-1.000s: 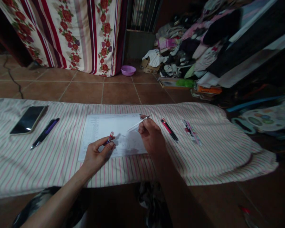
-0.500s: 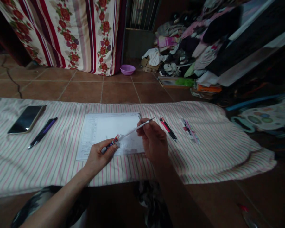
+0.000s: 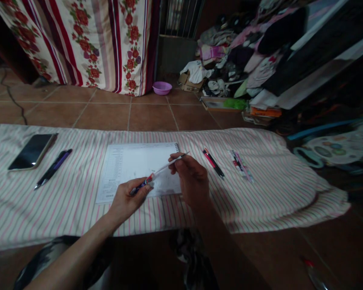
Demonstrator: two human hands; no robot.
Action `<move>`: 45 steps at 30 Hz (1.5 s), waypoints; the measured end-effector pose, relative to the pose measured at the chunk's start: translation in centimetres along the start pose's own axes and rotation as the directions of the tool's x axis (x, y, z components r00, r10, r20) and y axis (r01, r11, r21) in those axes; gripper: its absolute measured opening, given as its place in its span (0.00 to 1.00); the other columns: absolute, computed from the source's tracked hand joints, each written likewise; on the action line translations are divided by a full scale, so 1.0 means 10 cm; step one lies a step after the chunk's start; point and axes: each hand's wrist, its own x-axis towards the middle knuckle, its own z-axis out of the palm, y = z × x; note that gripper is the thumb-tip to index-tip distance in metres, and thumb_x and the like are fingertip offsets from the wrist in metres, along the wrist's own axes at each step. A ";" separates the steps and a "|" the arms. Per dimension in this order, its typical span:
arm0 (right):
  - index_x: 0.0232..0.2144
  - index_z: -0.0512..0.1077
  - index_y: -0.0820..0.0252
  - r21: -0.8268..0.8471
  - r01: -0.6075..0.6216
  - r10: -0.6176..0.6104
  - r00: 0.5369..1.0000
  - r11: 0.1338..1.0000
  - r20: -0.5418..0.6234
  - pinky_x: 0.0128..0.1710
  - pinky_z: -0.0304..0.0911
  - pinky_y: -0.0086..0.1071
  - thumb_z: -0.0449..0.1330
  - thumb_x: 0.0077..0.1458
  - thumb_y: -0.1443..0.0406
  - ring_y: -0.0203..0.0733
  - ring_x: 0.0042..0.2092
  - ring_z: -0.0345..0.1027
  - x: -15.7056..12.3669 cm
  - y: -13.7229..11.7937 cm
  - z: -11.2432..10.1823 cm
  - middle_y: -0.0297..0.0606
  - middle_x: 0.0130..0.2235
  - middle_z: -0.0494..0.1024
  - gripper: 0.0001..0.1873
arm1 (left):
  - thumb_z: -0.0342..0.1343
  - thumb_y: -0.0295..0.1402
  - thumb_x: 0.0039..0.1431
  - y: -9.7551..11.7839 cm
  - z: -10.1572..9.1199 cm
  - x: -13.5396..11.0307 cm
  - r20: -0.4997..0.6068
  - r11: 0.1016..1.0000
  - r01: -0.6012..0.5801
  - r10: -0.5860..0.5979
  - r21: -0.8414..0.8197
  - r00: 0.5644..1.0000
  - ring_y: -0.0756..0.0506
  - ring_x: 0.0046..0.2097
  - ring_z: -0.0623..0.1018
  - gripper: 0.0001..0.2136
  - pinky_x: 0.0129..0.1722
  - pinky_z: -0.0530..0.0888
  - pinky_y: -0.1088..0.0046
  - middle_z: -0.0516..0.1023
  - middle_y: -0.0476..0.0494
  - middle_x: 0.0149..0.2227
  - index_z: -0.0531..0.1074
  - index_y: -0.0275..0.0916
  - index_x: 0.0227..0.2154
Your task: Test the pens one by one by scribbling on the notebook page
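Observation:
My left hand [image 3: 129, 198] is closed round a dark pen barrel [image 3: 140, 186] with a red and white end, tilted up to the right. A thin white pen refill [image 3: 166, 165] runs from that end to my right hand [image 3: 192, 177], which pinches it near its dark tip. The refill's lower end meets the barrel's end; how far it sits inside I cannot tell. Below both hands lies a white spiral-bound notebook [image 3: 145, 155] with faint print down its left side. To the right are red and black pens [image 3: 213, 163] and a few pale, patterned pens [image 3: 241, 166].
A smartphone [image 3: 32, 152] and dark purple pens [image 3: 53, 169] lie at the left on a striped cloth [image 3: 275, 189]. Beyond its far edge are a tiled floor [image 3: 105, 114], a purple basin [image 3: 162, 88], a floral curtain [image 3: 104, 48] and a heap of clothes [image 3: 245, 52].
My right hand has moved left and slightly down with the refill, closer to my left hand. Less of the refill shows between them. My left hand has hardly moved.

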 end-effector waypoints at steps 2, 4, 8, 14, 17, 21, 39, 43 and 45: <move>0.35 0.75 0.53 -0.004 0.008 -0.008 1.000 1.000 0.008 0.28 0.60 0.30 0.57 0.54 0.63 0.33 0.30 0.64 0.00 0.01 0.00 0.34 0.33 0.74 0.07 | 0.54 0.39 0.55 0.00 0.00 0.00 0.005 1.000 -0.001 0.001 0.000 1.000 0.45 0.36 0.78 0.16 0.37 0.74 0.71 0.81 0.42 0.35 0.75 0.36 0.42; 0.35 0.75 0.53 -0.012 0.012 -0.012 1.000 1.000 0.012 0.29 0.60 0.29 0.57 0.55 0.63 0.33 0.30 0.64 0.00 0.02 0.00 0.34 0.33 0.74 0.07 | 0.54 0.39 0.55 0.01 0.00 0.00 0.005 1.000 0.006 -0.006 0.001 1.000 0.46 0.35 0.78 0.15 0.35 0.74 0.72 0.81 0.43 0.34 0.76 0.36 0.41; 0.35 0.75 0.54 -0.029 0.007 -0.008 1.000 1.000 -0.005 0.29 0.60 0.30 0.57 0.54 0.63 0.33 0.29 0.63 -0.01 0.02 0.00 0.33 0.32 0.74 0.07 | 0.55 0.39 0.54 0.03 0.01 0.00 -0.012 1.000 0.009 -0.009 -0.003 1.000 0.46 0.34 0.77 0.15 0.32 0.73 0.73 0.81 0.42 0.33 0.76 0.35 0.40; 0.35 0.75 0.53 -0.053 -0.010 0.011 1.000 0.999 0.020 0.29 0.61 0.30 0.57 0.54 0.63 0.34 0.30 0.65 -0.01 0.00 0.01 0.34 0.33 0.75 0.07 | 0.55 0.38 0.54 0.07 0.01 0.00 -0.019 1.000 0.005 -0.005 0.004 1.000 0.46 0.33 0.77 0.14 0.31 0.73 0.74 0.81 0.43 0.32 0.77 0.36 0.40; 0.34 0.75 0.53 -0.071 -0.015 0.018 0.999 0.997 0.031 0.28 0.62 0.29 0.57 0.54 0.64 0.33 0.30 0.65 -0.01 0.00 0.01 0.33 0.33 0.75 0.07 | 0.55 0.39 0.53 0.07 0.02 -0.01 -0.020 1.000 0.017 -0.017 -0.018 1.000 0.46 0.32 0.77 0.15 0.29 0.73 0.74 0.81 0.43 0.32 0.77 0.36 0.40; 0.36 0.75 0.51 -0.095 -0.027 0.032 0.998 0.995 0.054 0.28 0.62 0.27 0.57 0.54 0.66 0.31 0.30 0.66 -0.01 0.00 0.01 0.31 0.32 0.76 0.08 | 0.55 0.39 0.53 0.05 0.03 -0.01 -0.023 0.999 0.033 -0.034 -0.038 0.999 0.46 0.32 0.77 0.15 0.27 0.73 0.75 0.81 0.43 0.30 0.77 0.37 0.40; 0.34 0.72 0.57 -0.317 -0.063 0.108 0.986 0.946 0.127 0.28 0.65 0.28 0.58 0.52 0.63 0.34 0.30 0.70 -0.05 0.00 0.10 0.35 0.32 0.77 0.06 | 0.55 0.38 0.54 0.10 -0.01 -0.01 -0.014 1.000 -0.015 0.015 0.005 1.000 0.44 0.37 0.78 0.13 0.38 0.75 0.69 0.81 0.42 0.36 0.77 0.37 0.38; 0.33 0.74 0.56 -0.356 -0.038 0.096 0.984 0.934 0.147 0.28 0.65 0.29 0.58 0.52 0.63 0.35 0.32 0.70 -0.06 0.00 0.10 0.35 0.32 0.76 0.06 | 0.55 0.38 0.53 0.09 0.00 -0.01 -0.028 1.000 -0.003 0.002 -0.031 1.000 0.43 0.37 0.78 0.14 0.37 0.75 0.69 0.81 0.42 0.36 0.77 0.37 0.38; 0.33 0.74 0.56 -0.357 -0.014 0.074 0.985 0.934 0.155 0.29 0.65 0.30 0.58 0.52 0.63 0.36 0.32 0.70 -0.07 0.00 0.09 0.36 0.33 0.76 0.06 | 0.55 0.39 0.53 0.08 0.00 -0.01 -0.033 0.999 0.000 -0.001 -0.040 0.999 0.44 0.38 0.78 0.14 0.38 0.75 0.69 0.81 0.42 0.36 0.77 0.37 0.39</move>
